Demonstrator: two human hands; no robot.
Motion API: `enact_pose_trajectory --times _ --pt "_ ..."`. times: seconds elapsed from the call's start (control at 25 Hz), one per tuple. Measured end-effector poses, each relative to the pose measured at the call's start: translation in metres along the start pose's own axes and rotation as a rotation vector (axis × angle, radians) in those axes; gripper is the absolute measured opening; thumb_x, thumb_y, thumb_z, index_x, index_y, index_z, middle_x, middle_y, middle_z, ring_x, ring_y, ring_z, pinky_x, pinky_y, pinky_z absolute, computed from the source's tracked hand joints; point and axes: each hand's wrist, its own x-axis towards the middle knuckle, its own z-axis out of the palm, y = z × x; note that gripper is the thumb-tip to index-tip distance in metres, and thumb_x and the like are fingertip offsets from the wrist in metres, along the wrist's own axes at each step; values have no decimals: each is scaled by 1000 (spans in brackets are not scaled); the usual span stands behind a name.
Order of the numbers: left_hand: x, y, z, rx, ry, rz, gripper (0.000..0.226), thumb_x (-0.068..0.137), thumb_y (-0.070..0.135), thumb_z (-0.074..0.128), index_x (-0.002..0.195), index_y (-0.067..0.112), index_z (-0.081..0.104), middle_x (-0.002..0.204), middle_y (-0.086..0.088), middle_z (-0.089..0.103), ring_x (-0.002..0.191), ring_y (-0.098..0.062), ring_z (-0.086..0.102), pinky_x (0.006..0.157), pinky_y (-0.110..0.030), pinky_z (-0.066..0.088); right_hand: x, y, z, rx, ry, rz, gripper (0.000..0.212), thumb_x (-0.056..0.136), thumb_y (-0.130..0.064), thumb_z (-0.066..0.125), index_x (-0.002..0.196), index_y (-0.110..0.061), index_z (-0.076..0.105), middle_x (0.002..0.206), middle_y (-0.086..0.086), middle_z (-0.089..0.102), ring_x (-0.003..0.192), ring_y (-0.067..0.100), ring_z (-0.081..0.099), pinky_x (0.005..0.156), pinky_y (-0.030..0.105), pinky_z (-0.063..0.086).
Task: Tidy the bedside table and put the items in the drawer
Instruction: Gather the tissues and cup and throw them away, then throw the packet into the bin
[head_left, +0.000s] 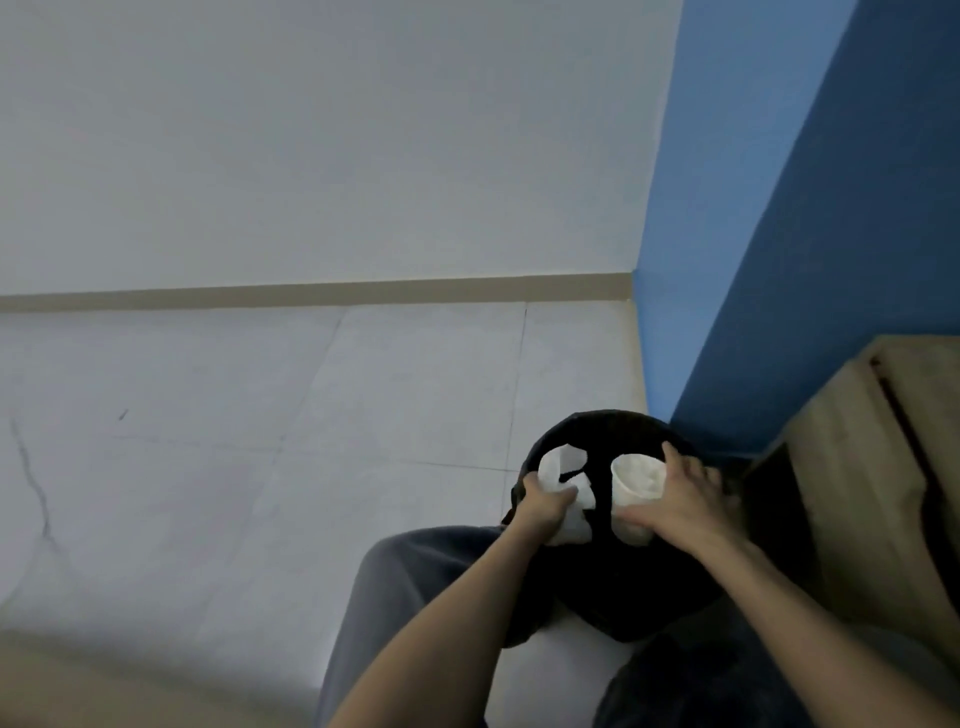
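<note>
The left hand (543, 506) squeezes a soft, crumpled white tissue (563, 486), fingers curled tight; the right hand (685, 499) wraps its fingers round a smooth white paper cup (636, 491); both sit over a round black bin (602, 545) beside the wooden bedside table (883, 467).

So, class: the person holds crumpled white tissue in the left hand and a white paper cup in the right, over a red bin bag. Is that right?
Not quite. The head view shows the bin bag is black, not red. The left hand does hold crumpled white tissue, the right hand a white paper cup.
</note>
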Motion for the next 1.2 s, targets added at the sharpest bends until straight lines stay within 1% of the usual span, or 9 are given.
enact_pose_trajectory --times 0.08,0.16,0.44,0.56,0.64,0.8,0.92,1.0,1.2 --pt "8 0 3 141 60 2 69 84 60 31 143 29 16 143 -17 40 128 -39 40 106 -55 32 4 3 0 55 -8 -3 121 60 -67 67 148 -19 -1 157 10 9 143 32 7 111 46 20" --pt "5 6 4 302 152 26 58 90 58 19 143 34 18 144 -16 40 129 -37 39 106 -56 27 5 11 -5 123 29 -23 118 64 -64 67 148 -17 -1 158 10 6 144 31 5 114 47 18" --pt "-16 55 34 255 228 241 43 94 44 29 120 16 50 127 -12 56 120 -32 49 103 -47 33 -19 29 -63 397 332 -145 62 78 -20 69 133 -8 42 136 13 46 125 27 43 100 31 35" --pt "-29 101 79 73 78 429 33 96 32 39 112 7 53 119 -19 60 111 -34 56 93 -38 43 -34 55 -117 479 544 -197 46 76 -16 68 120 -9 53 122 10 56 117 25 51 96 30 37" --pt "-35 129 116 -45 -71 470 32 96 27 44 113 1 52 117 -26 59 111 -40 56 92 -43 46 -50 80 -153 496 679 -202 38 75 -14 68 112 -10 57 114 10 62 109 24 57 93 29 40" --pt "-42 161 194 -47 -319 463 68 79 44 56 129 -1 44 130 -26 53 118 -40 52 100 -49 44 -92 150 -207 357 929 -52 31 74 -9 67 105 -9 62 108 11 64 104 28 58 87 28 40" --pt "-66 165 228 45 -392 495 52 96 27 45 139 1 33 141 -19 44 126 -33 47 105 -45 40 -120 206 -220 322 865 198 39 81 -19 65 118 -12 55 122 11 55 112 28 52 90 33 41" --pt "-71 161 246 160 -354 509 64 94 41 37 144 3 25 148 -15 34 134 -32 37 111 -44 34 -131 240 -217 287 808 355 49 80 -25 65 125 -14 49 128 13 51 114 29 51 92 36 43" --pt "-77 158 258 259 -222 508 54 99 28 30 146 6 18 154 -17 19 137 -33 31 112 -44 31 -132 281 -190 426 493 468 69 75 -39 71 130 -9 42 131 14 52 118 29 51 90 30 41"
